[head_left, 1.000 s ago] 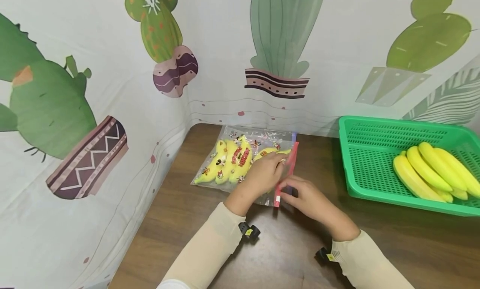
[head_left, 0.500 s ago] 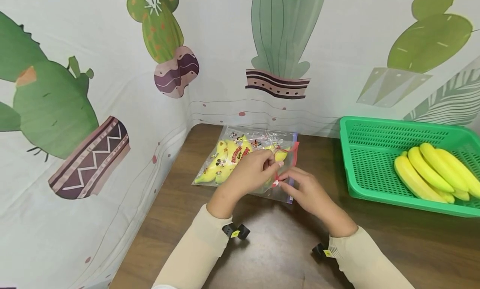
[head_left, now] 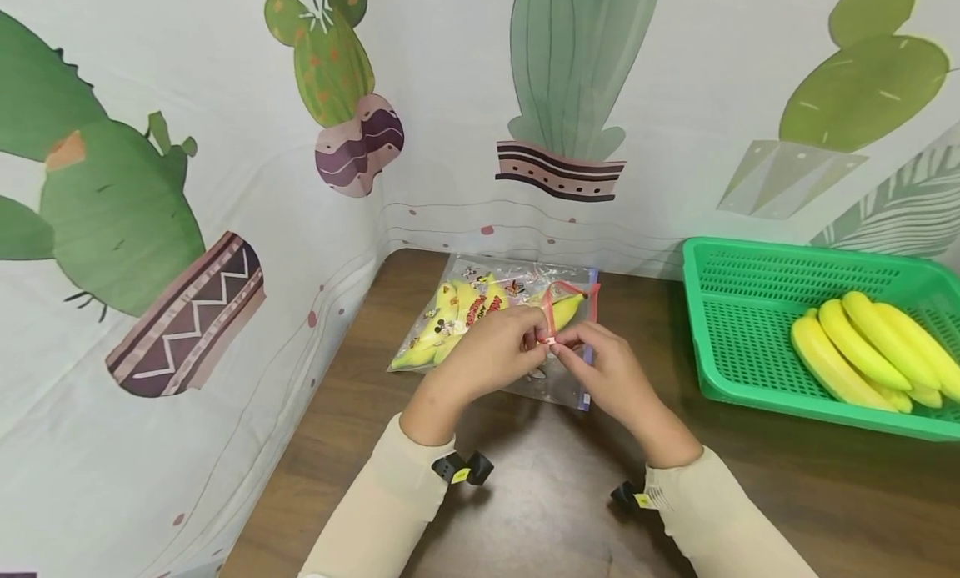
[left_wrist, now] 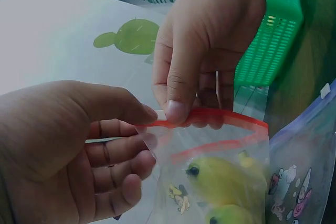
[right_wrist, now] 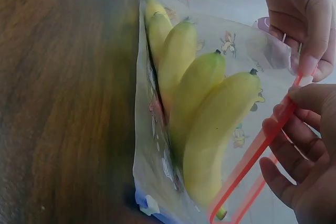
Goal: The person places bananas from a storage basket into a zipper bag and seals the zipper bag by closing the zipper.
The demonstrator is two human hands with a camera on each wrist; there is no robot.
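A clear zip bag (head_left: 480, 290) with cartoon prints and a red zip strip (left_wrist: 257, 128) has several yellow bananas (right_wrist: 220, 124) inside. The strip's near end is lifted, and its mouth gapes beyond the fingers. My left hand (head_left: 487, 349) pinches the corner of the strip between thumb and forefinger, its other fingers curled loosely below. Right beside it, my right hand (head_left: 611, 378) pinches the same strip, thumb on one side and fingers on the other. The two thumbs nearly meet. A second bag, with a purple zip edge (left_wrist: 310, 114), lies under the first.
To the right stands a green basket (head_left: 738, 328) with a bunch of bananas (head_left: 862, 344). The wooden table (head_left: 540, 495) meets a white cloth backdrop (head_left: 442, 128) printed with cacti, behind and on the left.
The near end of the red strip has been raised off the lower bag, away from the table's front. My left hand has moved from on top of the bag to pinching the strip's corner.
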